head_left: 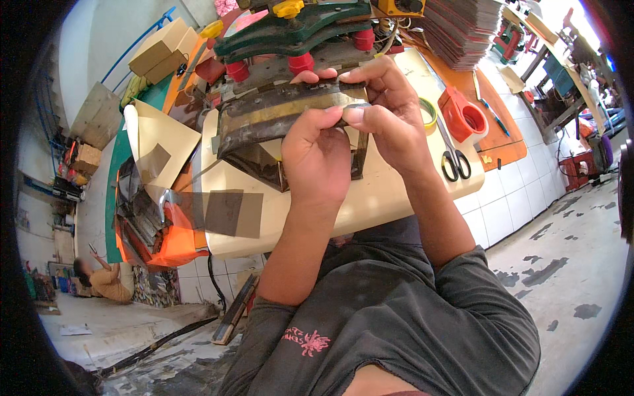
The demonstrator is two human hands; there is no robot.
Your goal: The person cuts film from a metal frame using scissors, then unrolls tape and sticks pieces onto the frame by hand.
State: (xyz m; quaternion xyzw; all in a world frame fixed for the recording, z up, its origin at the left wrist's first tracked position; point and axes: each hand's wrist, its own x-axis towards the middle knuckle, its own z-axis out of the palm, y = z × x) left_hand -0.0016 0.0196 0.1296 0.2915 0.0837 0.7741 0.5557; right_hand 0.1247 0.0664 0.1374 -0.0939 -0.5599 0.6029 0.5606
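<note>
Both hands hold a dark, curved metal cutting die with a brassy band, raised over a cream work board. My left hand grips its lower right edge with closed fingers. My right hand pinches the die's top right edge between thumb and fingers. Dark brown sheet material hangs under the die. A green and red press machine stands just behind the die.
Black-handled scissors, a red tape dispenser and a pen lie to the right on the orange bench. Brown cut pieces and tan sheets lie left. A stack of sheets sits at the back. Another person crouches far left.
</note>
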